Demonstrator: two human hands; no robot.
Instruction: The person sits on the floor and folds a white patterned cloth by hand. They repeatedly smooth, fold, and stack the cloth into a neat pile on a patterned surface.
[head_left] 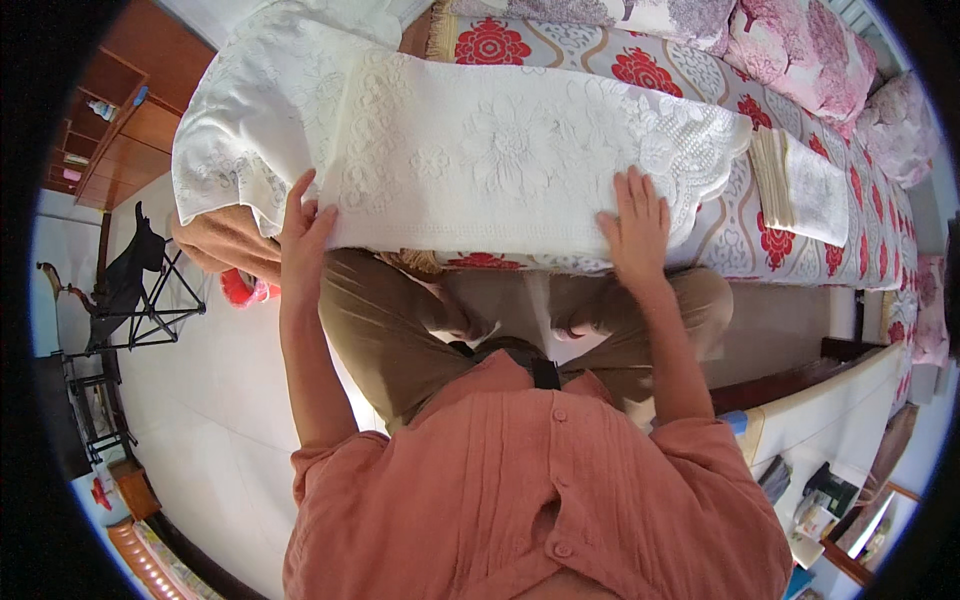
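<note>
A white cloth with raised floral patterns and a scalloped lace edge (500,150) lies in a long folded strip in front of me. Its left part drapes loosely in soft wrinkles. At the strip's near left side, my left hand (305,225) touches the cloth, index finger and thumb apart; the other fingers are partly hidden. My right hand (637,225) lies flat on the near right part, fingers stretched out, close to the scalloped end. Just beyond that end sits a small folded white cloth with cream edges (815,190).
Under the cloths is a seat cover with red flowers (645,70), with patterned cushions (800,55) along its far side. A brown cloth (225,240) hangs at the left. A black folding frame (135,275) stands on the floor, and a pale tabletop (815,420) is at my right.
</note>
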